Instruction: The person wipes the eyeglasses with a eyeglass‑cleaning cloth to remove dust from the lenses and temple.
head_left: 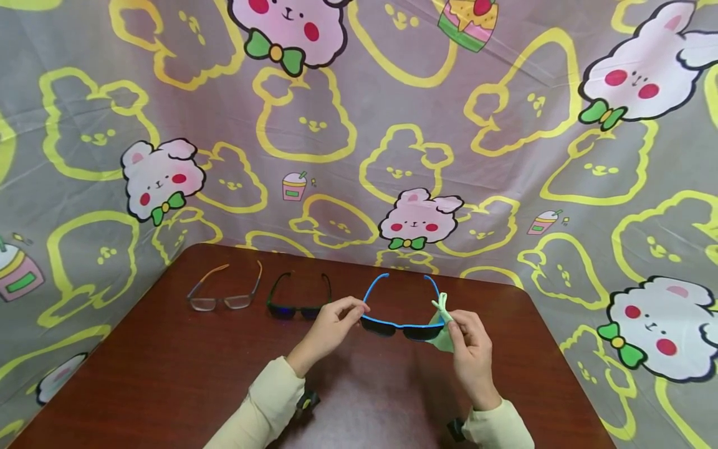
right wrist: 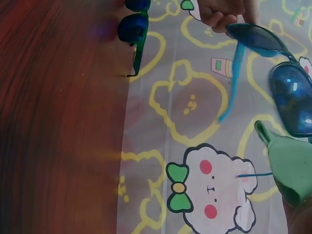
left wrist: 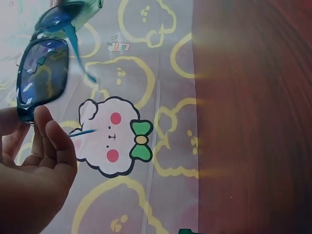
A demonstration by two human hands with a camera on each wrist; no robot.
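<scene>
Blue-framed sunglasses point(head_left: 399, 325) with dark lenses are held up between both hands, arms unfolded toward the back. My left hand point(head_left: 331, 324) pinches the frame at its left corner; the left wrist view shows the fingertips at the edge of a lens point(left wrist: 43, 73). A light green cloth point(head_left: 443, 337) is in my right hand point(head_left: 471, 343), which grips it around the right end of the frame. In the right wrist view the cloth point(right wrist: 292, 163) bunches beside a lens, and most of the right hand is out of sight.
On the brown table point(head_left: 168, 368), left of the hands, lie dark sunglasses point(head_left: 286, 310) and, farther left, clear-lensed glasses point(head_left: 220, 303), both with arms unfolded. A patterned curtain point(head_left: 348, 125) hangs behind the table and along its sides.
</scene>
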